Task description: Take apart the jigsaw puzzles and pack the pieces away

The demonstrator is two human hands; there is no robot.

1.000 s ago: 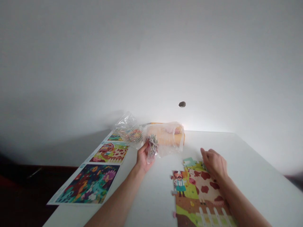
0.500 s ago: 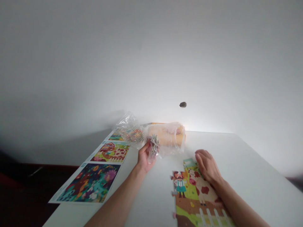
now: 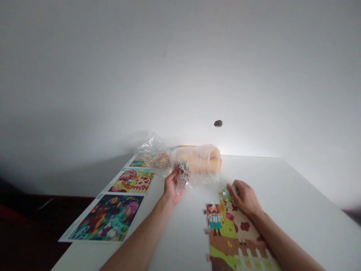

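Note:
My left hand [image 3: 172, 187] is closed round a clear plastic bag [image 3: 184, 175] of jigsaw puzzle pieces and holds it over the table. Under my right forearm lies a partly joined jigsaw puzzle [image 3: 225, 237], showing a farmer, a spotted cow and a white fence. At its top edge my right hand [image 3: 244, 197] is closed, fingers curled downward, with a bit of a pale green puzzle piece [image 3: 235, 188] showing at the fingertips. Most of that piece is hidden by the fingers.
Another clear bag of puzzle pieces [image 3: 159, 159] lies at the back left. Beside it is a yellow-orange package in clear plastic [image 3: 197, 160]. A printed picture sheet [image 3: 108, 218] runs along the left edge of the white table [image 3: 296, 203]. The wall stands behind.
My right hand's fingers have moved left and curled at the puzzle's top edge, round the pale green piece that lay more exposed there. My left hand has stayed with its bag.

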